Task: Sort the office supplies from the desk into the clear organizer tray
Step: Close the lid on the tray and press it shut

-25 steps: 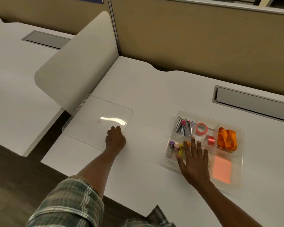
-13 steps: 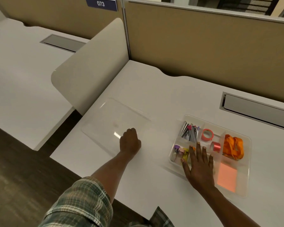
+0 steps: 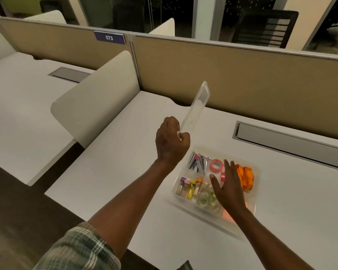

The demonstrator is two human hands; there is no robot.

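The clear organizer tray (image 3: pixel 257 193) sits on the white desk (image 3: pixel 125 172) at the right. Its compartments hold silver clips (image 3: pixel 198 162), a coral tape ring (image 3: pixel 216 165), an orange ribbon coil (image 3: pixel 246 177), small capped bottles (image 3: pixel 190 189), clear tape rolls (image 3: pixel 205 199) and an orange sticky pad (image 3: pixel 227 214). My right hand (image 3: pixel 227 189) lies flat over the tray's middle with straight fingers. My left hand (image 3: pixel 171 140) grips the lower edge of the clear flat lid (image 3: pixel 196 108), held tilted up on edge above the desk, left of the tray.
A cream curved divider (image 3: pixel 98 98) stands at the desk's left edge, with a neighbouring desk beyond it. A tan partition wall (image 3: pixel 232 75) runs along the back. A grey cable hatch (image 3: pixel 289 145) is set into the desk behind the tray.
My left hand has lifted the clear lid off the desk and swung it upright toward the tray. My right hand slid further over the tray's middle.
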